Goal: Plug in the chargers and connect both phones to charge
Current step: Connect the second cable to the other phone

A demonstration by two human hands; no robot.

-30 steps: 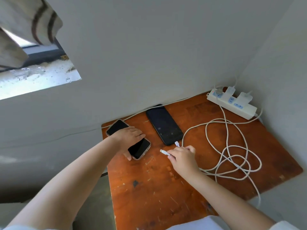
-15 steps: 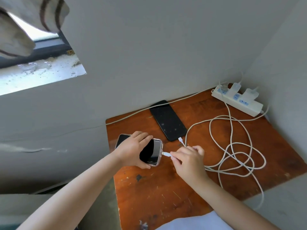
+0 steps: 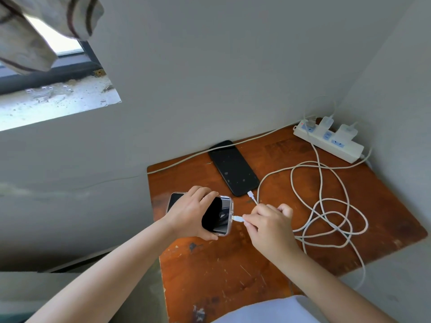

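My left hand (image 3: 190, 212) grips a phone in a clear case (image 3: 218, 216) just above the wooden table (image 3: 233, 271). My right hand (image 3: 268, 223) pinches a white cable plug (image 3: 238, 218) whose tip touches the phone's right end. A second black phone (image 3: 233, 169) lies flat further back, with another white plug (image 3: 250, 194) lying at its near end; I cannot tell if it is inserted. Two white chargers (image 3: 328, 122) (image 3: 347, 130) sit in a white power strip (image 3: 326, 141) at the back right corner.
Loose white cables (image 3: 326, 206) coil over the table's right half. The strip's own cord (image 3: 210, 151) runs along the back wall to the left. Walls close the table in at the back and right. A window sill (image 3: 56, 103) is at upper left.
My left hand lifted the cased phone from the table's back left and turned it sideways toward me. My right hand brought the plug up to its end. The camera shifted slightly.
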